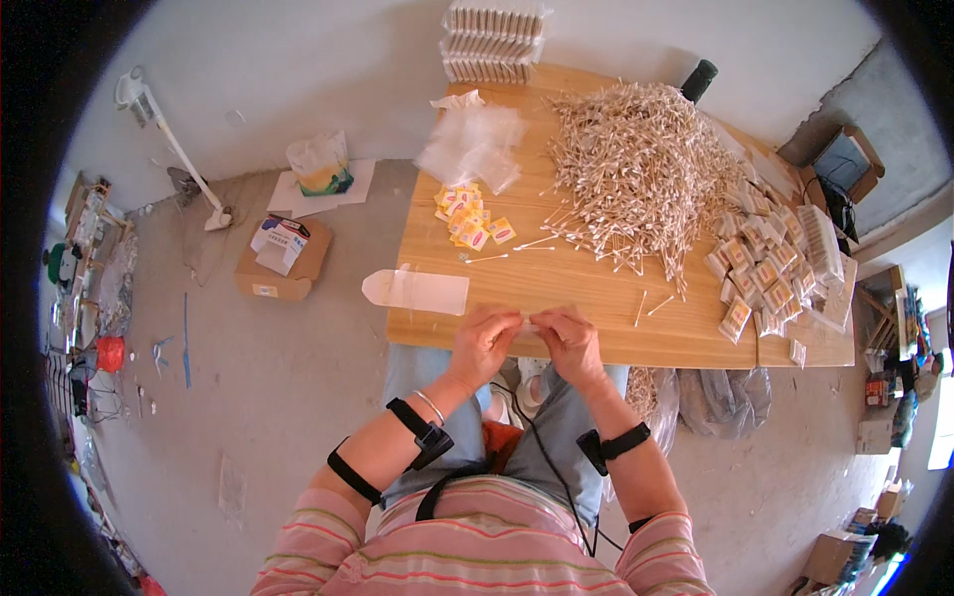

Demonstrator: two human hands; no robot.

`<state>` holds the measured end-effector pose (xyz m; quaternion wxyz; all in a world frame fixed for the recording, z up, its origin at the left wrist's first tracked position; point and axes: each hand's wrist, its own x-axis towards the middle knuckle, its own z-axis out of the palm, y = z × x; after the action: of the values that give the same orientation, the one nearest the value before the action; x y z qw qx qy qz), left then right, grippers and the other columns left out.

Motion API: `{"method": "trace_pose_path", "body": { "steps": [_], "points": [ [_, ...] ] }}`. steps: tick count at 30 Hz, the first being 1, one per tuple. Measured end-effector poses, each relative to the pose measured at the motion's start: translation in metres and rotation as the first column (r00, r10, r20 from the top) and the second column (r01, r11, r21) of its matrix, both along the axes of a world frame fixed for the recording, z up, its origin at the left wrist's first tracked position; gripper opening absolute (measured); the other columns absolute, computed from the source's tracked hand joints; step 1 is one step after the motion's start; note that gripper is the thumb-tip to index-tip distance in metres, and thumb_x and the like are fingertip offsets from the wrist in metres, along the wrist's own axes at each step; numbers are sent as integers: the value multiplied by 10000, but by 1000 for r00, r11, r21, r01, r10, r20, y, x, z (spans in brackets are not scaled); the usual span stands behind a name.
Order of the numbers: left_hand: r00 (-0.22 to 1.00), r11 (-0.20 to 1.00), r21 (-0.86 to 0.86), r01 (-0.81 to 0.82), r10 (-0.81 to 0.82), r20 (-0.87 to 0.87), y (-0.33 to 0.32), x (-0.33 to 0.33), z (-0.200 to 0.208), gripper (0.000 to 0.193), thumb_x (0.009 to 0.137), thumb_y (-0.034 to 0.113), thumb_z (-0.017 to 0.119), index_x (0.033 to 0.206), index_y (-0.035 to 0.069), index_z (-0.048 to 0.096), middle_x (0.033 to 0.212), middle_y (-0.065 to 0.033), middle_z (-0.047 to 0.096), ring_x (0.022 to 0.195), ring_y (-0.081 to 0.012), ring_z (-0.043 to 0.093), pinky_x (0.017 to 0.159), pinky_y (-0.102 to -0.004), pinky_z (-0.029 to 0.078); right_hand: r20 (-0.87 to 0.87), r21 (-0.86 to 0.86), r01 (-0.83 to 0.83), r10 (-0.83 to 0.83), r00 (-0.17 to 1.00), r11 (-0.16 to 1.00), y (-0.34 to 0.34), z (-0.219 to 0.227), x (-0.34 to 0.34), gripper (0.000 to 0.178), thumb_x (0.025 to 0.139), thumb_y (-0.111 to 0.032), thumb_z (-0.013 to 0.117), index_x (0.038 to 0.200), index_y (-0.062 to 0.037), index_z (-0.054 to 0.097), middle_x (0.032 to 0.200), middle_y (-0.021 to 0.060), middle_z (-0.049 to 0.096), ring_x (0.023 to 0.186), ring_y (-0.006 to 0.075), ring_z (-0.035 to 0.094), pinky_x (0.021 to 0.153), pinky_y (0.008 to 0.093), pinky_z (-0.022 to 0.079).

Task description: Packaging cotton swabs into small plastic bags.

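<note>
**benchwatcher:** So what are the hands up to here?

**swabfan:** Both forearms come up from the bottom edge, in pink striped sleeves with black straps at the wrists. The left hand (pixel 484 343) and right hand (pixel 568 341) meet right at the near edge of the light wooden table (pixel 596 343), fingers curled inward, fingertips almost touching each other. They're pinched together on a thin clear plastic sleeve (pixel 527 323) stretched between them. Too small to tell if anything's inside it.

**benchwatcher:** So both closed on the same thing?

**swabfan:** Yep, each hand pinches one end of it, knuckles up, wrists bent a little in toward each other. The sleeve sits just above the table's front edge, over the person's lap.

**benchwatcher:** What's next to them?

**swabfan:** Just left of the left hand there's a flat clear plastic pouch with a rounded end (pixel 415 290) hanging partly off the table corner. A few loose wooden-stick cotton swabs (pixel 651 306) lie just beyond the right hand. Further back, a small heap of yellow and orange paper labels (pixel 472 221), then a crumpled pile of clear plastic bags (pixel 472 144). The huge mound of wooden cotton swabs (pixel 641 164) takes up the middle-far part, and filled little swab packets (pixel 770 268) are stacked along the right side. A stack of packed swab trays (pixel 494 40) sits at the far edge by the wall.
</note>
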<state>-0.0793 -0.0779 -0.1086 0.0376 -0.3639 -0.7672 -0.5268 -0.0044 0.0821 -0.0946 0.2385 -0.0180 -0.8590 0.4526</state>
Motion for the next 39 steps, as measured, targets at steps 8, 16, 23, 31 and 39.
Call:
{"method": "trace_pose_path", "body": {
  "steps": [8, 16, 23, 31, 39],
  "points": [
    [997, 995, -102, -2, -6, -73, 9, -17, 11, 105, 776, 68, 705, 863, 26, 664, 907, -106, 675, 853, -303, 621, 744, -379, 503, 34, 103, -31, 28, 999, 994, 14, -3, -15, 97, 784, -70, 693, 877, -46, 678, 832, 102, 657, 820, 313, 608, 721, 383, 496],
    [992, 980, -155, 124, -123, 19, 7, -33, 16, 163, 799, 107, 698, 934, 22, 664, 918, -127, 675, 867, -312, 643, 762, -369, 520, -63, 163, -72, 83, 995, 984, 15, 4, -22, 150, 762, -77, 709, 910, -61, 689, 880, 111, 651, 847, 315, 606, 747, 395, 506],
    [946, 966, -112, 231, -196, 259, 0, -29, 8, 364, 765, 151, 727, 1089, 36, 608, 927, -146, 674, 878, -325, 647, 764, -378, 522, -36, 171, -91, 98, 995, 981, 13, -4, -22, 183, 721, -15, 728, 900, -47, 705, 884, 90, 662, 826, 275, 615, 721, 354, 506],
    [981, 941, -333, 63, 3, 195, 1, -12, -1, 277, 783, 128, 689, 1043, 73, 612, 864, -167, 667, 807, -354, 645, 669, -409, 512, -16, 222, -108, 115, 993, 969, 11, 1, -17, 217, 719, 4, 714, 926, -57, 701, 887, 81, 653, 847, 275, 607, 726, 352, 509],
    [971, 989, 14, 148, -148, 187, 0, -20, -6, 329, 771, 92, 713, 1090, 42, 650, 1048, -148, 673, 935, -326, 649, 794, -378, 530, -53, 233, -103, 118, 992, 967, 14, -4, -16, 245, 707, 29, 709, 930, -72, 701, 892, 69, 642, 845, 271, 603, 714, 355, 512]
  ]
}}
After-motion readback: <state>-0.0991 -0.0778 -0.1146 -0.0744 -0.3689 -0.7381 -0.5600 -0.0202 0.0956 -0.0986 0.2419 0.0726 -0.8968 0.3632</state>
